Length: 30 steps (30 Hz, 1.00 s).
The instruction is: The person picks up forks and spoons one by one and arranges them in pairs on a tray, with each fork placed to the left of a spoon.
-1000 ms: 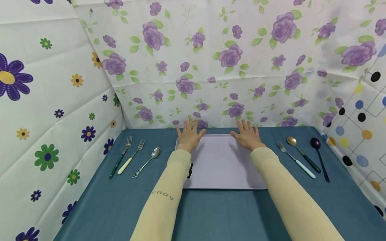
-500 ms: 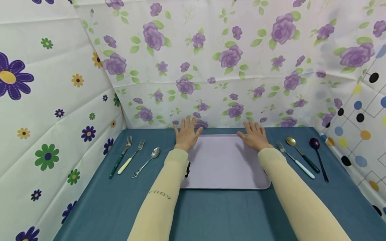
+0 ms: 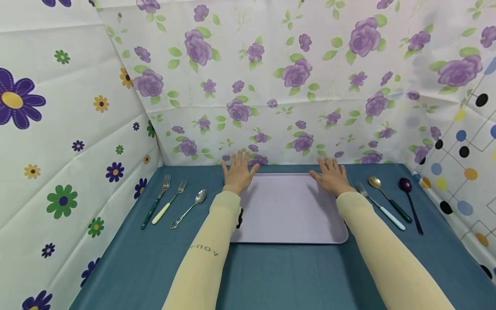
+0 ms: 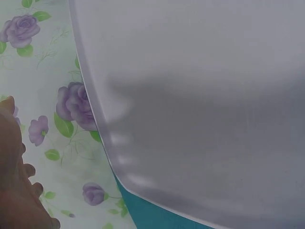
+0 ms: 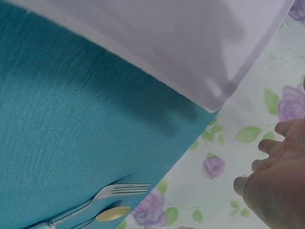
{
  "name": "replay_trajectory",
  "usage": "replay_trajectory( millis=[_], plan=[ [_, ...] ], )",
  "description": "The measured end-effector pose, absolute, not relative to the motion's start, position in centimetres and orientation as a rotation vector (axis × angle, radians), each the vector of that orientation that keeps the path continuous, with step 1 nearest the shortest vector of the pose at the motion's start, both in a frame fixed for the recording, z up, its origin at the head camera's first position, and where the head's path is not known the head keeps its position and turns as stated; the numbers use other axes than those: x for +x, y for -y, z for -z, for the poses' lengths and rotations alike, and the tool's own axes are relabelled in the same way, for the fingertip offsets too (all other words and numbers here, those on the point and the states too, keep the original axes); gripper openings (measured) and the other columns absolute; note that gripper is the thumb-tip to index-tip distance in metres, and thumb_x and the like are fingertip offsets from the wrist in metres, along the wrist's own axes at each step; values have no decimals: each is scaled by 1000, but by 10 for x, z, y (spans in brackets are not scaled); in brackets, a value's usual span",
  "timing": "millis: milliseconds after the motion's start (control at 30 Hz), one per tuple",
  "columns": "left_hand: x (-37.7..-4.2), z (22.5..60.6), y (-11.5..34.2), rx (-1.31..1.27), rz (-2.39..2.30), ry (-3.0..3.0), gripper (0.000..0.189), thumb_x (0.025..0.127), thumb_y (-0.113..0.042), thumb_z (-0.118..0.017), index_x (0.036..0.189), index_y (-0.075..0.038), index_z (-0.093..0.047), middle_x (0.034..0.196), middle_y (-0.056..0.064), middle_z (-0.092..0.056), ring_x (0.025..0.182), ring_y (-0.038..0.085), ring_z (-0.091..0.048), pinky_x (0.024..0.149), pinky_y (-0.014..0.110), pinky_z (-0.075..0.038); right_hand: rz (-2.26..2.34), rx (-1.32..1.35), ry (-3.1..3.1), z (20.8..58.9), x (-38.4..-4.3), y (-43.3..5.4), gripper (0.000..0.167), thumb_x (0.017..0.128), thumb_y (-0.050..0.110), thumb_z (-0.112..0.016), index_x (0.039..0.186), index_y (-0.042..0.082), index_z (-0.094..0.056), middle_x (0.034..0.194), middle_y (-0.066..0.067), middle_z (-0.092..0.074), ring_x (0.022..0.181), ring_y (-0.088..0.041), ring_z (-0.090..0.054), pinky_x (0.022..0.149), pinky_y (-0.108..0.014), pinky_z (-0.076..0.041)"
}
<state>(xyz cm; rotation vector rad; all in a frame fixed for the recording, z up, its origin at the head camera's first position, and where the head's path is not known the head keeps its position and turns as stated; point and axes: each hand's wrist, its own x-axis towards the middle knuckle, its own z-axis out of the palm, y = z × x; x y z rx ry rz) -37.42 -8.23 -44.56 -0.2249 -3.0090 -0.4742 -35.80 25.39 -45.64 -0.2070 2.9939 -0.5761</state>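
Note:
A pale lilac rectangular tray [image 3: 286, 215] lies flat in the middle of the teal cloth. My left hand [image 3: 238, 173] is held over its far left corner, fingers spread and pointing away from me. Over the far right corner my right hand [image 3: 331, 176] is spread the same way. Neither hand holds anything. In the left wrist view the left hand [image 4: 21, 171] appears at the left edge, apart from the tray rim [image 4: 95, 124]. The right wrist view has the right hand [image 5: 281, 176] at lower right, beyond the tray's corner [image 5: 212, 102]. Both hands cast shadows on the tray.
Left of the tray lie a dark-green-handled fork [image 3: 156, 202], a cream-handled fork [image 3: 169, 202] and a silver spoon [image 3: 188, 209]. To its right are a white-handled fork [image 3: 381, 206], a gold spoon [image 3: 390, 199] and a dark spoon [image 3: 411, 205]. A floral curtain [image 3: 271, 86] stands behind.
My hands have moved apart: the right hand slid rightward, the left slightly leftward. More of the tray's right end shows now. The cutlery has stayed put.

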Motion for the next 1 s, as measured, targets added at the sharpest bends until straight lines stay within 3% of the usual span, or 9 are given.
replay_trajectory(
  millis=[267,600,1000],
  plan=[
    [-372,442,86,-198,454,3038,68,112,-51,-35,169,-20,-16,174,10,-9,160,34,-6,122,67,-2,609,-225,-2987,462,-365,-264,90,106,67,-29,167,4,-7,171,-26,2,155,-49,12,119,-68,10],
    [-374,447,97,-191,463,3034,75,109,-61,-29,170,-22,-12,175,10,-7,160,34,-5,121,68,1,680,-164,-2970,448,-352,-261,78,112,47,-37,164,-6,-13,162,-39,-14,147,-61,-17,114,-73,-20],
    [-371,444,98,-189,509,3047,75,108,-63,-26,169,-21,-14,174,10,-8,160,34,-5,122,67,2,765,-157,-2926,461,-352,-273,78,112,50,-35,160,-11,-24,159,-43,-16,143,-63,-22,111,-75,-25]
  ],
)
